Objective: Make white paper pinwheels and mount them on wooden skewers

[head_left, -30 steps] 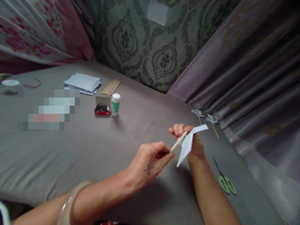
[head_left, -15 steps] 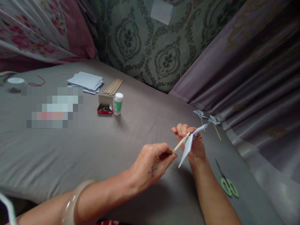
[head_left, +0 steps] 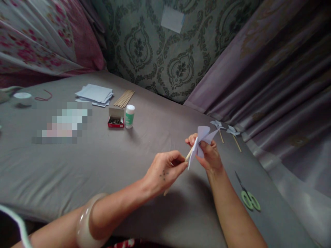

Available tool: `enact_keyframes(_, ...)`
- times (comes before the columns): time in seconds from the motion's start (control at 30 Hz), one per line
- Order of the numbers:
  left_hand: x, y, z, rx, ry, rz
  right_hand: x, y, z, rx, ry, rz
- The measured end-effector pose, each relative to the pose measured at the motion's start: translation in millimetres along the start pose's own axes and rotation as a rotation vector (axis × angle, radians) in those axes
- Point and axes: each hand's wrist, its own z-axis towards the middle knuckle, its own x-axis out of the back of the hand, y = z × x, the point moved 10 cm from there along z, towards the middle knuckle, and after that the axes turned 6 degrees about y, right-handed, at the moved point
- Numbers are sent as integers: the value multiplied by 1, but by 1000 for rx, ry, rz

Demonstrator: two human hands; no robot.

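Left grip (head_left: 168,168) holds stick (head_left: 189,154), tip apparently behind pinwheel (head_left: 203,133); scissors (head_left: 248,196) nearby.

White paper pinwheel (head_left: 200,137) at tip of pale wooden stick (head_left: 189,155), green-handled metal scissors (head_left: 244,192) to right, red cardboard box (head_left: 116,123) back left

Location type: private home, furnished room
Identified by: pink-and-white floral draped fabric (head_left: 31,41) at left; dark grey-green wall covering with ornate medallions (head_left: 181,65) at rear; long mauve pleated curtain (head_left: 258,79) at right; broad flat surface spread with plain grey cloth (head_left: 90,165) between them; surface type (bed or table) cannot be determined
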Motion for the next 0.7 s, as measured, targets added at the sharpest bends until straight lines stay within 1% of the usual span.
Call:
enact_keyframes(0.13,-2,-9,6,62,-42,-98,6,0,-2,-75,91,-69)
enact_keyframes(0.3,-5,-21,14,177,-60,-232,-2,1,-3,-130,108,-18)
enact_keyframes(0.47,0,-31,20,242,-42,-261,-5,11,3,-146,130,-25)
enact_keyframes(0.7,8,-47,25,327,-23,-271,0,37,10,-333,208,-105)
